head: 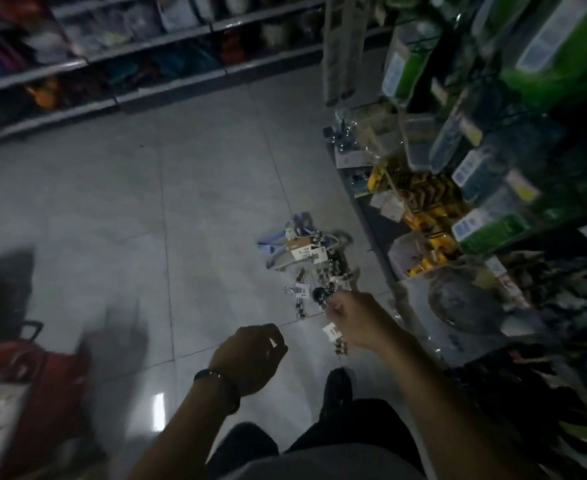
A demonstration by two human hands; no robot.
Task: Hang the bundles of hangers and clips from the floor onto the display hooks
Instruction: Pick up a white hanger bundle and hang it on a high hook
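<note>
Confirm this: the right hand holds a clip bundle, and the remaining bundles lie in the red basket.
Not quite. The head view shows the remaining bundles lying on the floor tiles by the display shelf, not in the red basket. The right hand does hold a clip bundle.

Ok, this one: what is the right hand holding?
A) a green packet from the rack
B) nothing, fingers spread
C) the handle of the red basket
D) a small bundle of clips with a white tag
D: the right hand pinches a bundle of clips, with a white tag dangling under it, above the pile of hangers and clips on the floor.
</note>
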